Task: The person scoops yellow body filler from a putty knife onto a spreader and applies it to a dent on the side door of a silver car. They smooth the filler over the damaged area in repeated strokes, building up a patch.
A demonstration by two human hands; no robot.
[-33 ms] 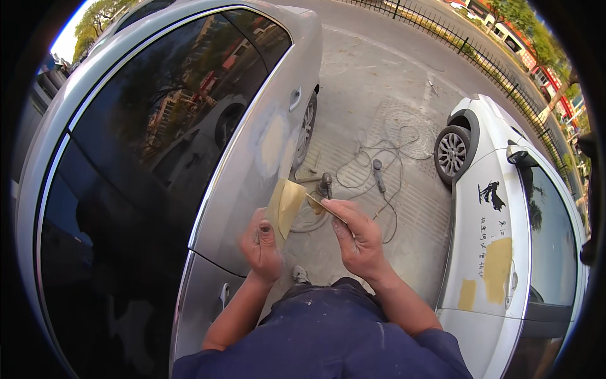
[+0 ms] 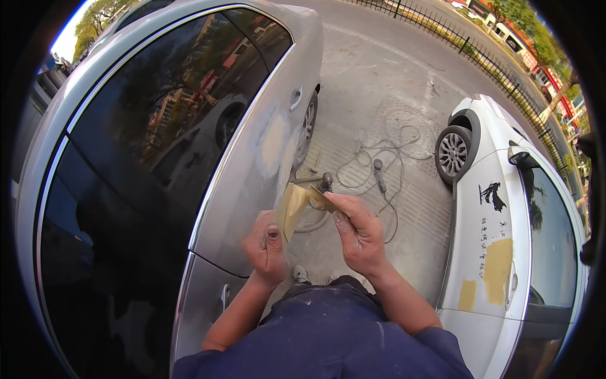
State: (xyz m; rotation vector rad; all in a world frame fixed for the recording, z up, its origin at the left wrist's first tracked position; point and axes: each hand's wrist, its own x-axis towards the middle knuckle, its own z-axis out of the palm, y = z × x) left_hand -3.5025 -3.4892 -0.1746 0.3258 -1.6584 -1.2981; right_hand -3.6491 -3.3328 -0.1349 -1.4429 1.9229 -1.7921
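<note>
My left hand [image 2: 268,246] grips a flat board [image 2: 290,208] coated with pale yellow paste. Held by my right hand [image 2: 358,237] is a thin spreader [image 2: 328,202], its tip at the board's upper right, with some paste on it. Both hands are closed round what they hold, in front of my body. Beside them, the silver car door [image 2: 255,189] carries a pale, dull patch [image 2: 273,146] below the dark window [image 2: 126,177].
A white car [image 2: 480,297] with yellow patches and a black decal stands at the right. Power tools [image 2: 380,177] with cords and hoses lie on the paved ground [image 2: 353,69], near the silver car's wheel [image 2: 308,117]. A black railing [image 2: 466,44] runs along the back.
The board in my left hand has moved slightly down and to the right. The spreader has tilted a little, and more paste shows at its tip.
</note>
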